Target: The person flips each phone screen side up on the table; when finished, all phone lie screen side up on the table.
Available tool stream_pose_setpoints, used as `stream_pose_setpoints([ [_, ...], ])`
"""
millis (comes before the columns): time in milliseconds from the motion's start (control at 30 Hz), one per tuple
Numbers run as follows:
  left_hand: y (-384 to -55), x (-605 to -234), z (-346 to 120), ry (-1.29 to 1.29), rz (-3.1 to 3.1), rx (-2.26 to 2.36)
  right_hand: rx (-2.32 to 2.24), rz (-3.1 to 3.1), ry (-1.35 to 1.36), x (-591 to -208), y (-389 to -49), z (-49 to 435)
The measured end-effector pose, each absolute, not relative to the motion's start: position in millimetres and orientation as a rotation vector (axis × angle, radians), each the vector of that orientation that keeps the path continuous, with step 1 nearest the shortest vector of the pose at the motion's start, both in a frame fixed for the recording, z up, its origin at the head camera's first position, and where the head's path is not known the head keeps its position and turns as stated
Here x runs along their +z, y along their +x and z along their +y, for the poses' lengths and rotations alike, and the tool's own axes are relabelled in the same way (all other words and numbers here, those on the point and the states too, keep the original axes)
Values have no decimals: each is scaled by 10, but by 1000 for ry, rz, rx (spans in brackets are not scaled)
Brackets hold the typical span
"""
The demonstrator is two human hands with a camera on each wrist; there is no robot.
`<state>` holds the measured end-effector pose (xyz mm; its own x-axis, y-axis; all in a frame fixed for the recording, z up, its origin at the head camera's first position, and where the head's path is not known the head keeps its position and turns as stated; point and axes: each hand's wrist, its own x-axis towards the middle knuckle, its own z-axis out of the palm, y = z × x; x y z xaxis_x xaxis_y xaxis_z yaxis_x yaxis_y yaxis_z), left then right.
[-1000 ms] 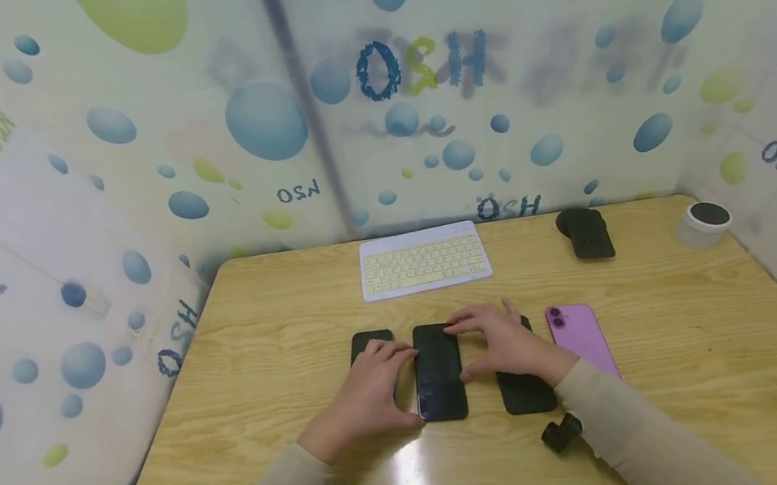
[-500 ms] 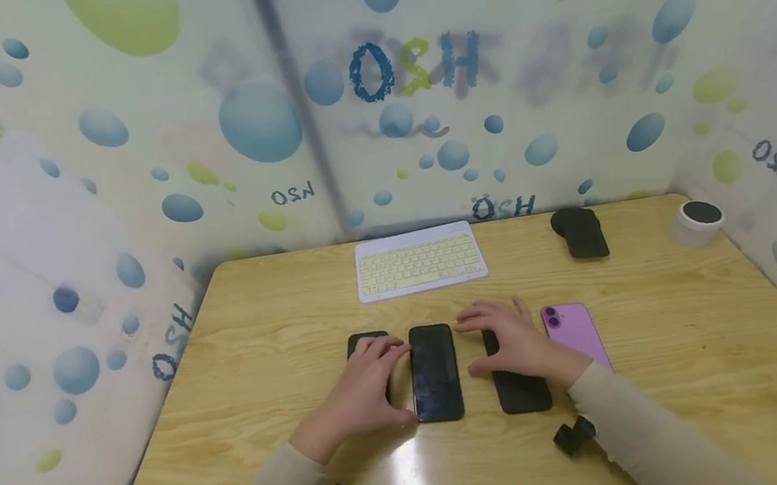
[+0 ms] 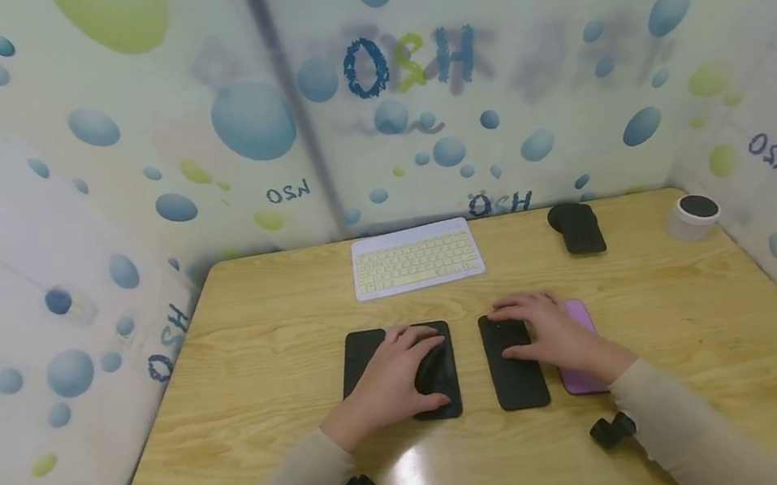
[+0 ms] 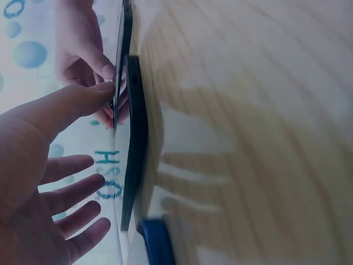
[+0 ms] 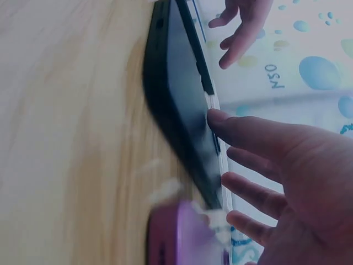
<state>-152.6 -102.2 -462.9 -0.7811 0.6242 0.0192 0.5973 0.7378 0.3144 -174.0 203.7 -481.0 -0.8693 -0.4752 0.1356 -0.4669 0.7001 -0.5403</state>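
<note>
My left hand [image 3: 393, 379] hovers over a black phone [image 3: 448, 378] lying screen up on the table, fingers spread and relaxed. Another dark phone [image 3: 357, 355] lies just left of it, partly covered by that hand. The left wrist view shows a gap between the left fingers and the phone's edge [image 4: 136, 127]. My right hand [image 3: 555, 335], also loosely spread, is over a third black phone [image 3: 520, 382]; whether the thumb touches it I cannot tell. Beyond, a purple phone [image 3: 579, 314] is mostly hidden under the right hand; its side shows in the right wrist view.
A white keyboard [image 3: 416, 259] lies towards the back of the wooden table [image 3: 261, 341]. A black object [image 3: 581, 229] lies at the back right, near a white round container with a dark top [image 3: 695, 217]. Patterned walls enclose the table.
My left hand has shifted right, from beside the second phone to over it. My right hand has left that phone's side and moved right, over the third black phone and the purple one.
</note>
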Motion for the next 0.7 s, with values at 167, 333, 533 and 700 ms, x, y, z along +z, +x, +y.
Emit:
stream_pose_setpoints([
  [167, -1535, -4652, -859, 1069, 2870, 395, -887, 2912, -761, -4831, -1729, 2194],
  [333, -1558, -4672, -694, 1084, 2874, 344, -922, 2885, -740, -4833, -1718, 2302],
  [533, -1594, -4704, -527, 1096, 2853, 307, -906, 2871, -794, -4835, -1707, 2380],
  [700, -1579, -4700, -435, 1094, 2823, 326, -870, 2862, -834, -4838, -1679, 2420],
])
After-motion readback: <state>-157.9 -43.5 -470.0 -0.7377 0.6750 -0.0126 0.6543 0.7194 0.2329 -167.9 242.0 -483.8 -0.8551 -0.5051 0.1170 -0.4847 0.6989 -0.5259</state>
